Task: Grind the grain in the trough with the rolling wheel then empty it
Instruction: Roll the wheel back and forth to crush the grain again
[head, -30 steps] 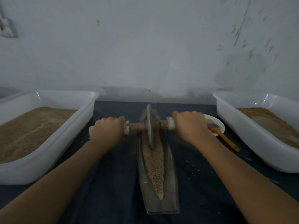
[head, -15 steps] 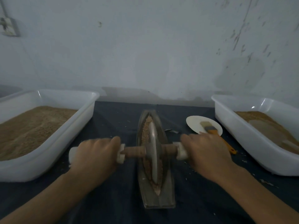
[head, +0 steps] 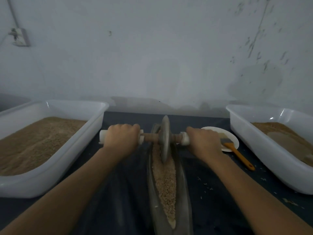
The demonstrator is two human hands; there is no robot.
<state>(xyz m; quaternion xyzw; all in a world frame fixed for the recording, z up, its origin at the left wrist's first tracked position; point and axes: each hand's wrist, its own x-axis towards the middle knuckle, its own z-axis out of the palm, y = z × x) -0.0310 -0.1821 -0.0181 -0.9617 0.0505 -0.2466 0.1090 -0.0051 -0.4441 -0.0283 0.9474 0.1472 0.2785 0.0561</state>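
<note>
Nearest me, the near tip of the trough (head: 169, 209) lies at the front edge of the table (head: 118, 200), running straight away toward the wall down the middle. The grain (head: 165, 182) fills its channel in a long pale strip that looks coarse and whole at the near end, so I judge the grinding far from done and the emptying not yet due.

Scattered grains lie on the cloth to the right of the trough, a sign that I must keep the wheel centred in the channel and not let it ride up the walls.

Farther out, the wheel (head: 165, 138) stands upright at the far end of the trough, its lower rim down in the grain. My left hand (head: 121, 139) grips the left handle with fingers curled tight round it, and my right hand (head: 204, 141) grips the right handle the same way, knuckles up. To do this well I press evenly through both hands, keep the axle level, and draw the wheel the whole length toward me.

At the left edge sits a white bin (head: 71, 150) of brown meal, at the right edge another bin (head: 271, 150), with a brush (head: 237, 151) across a plate (head: 232, 135) between it and my right hand.
</note>
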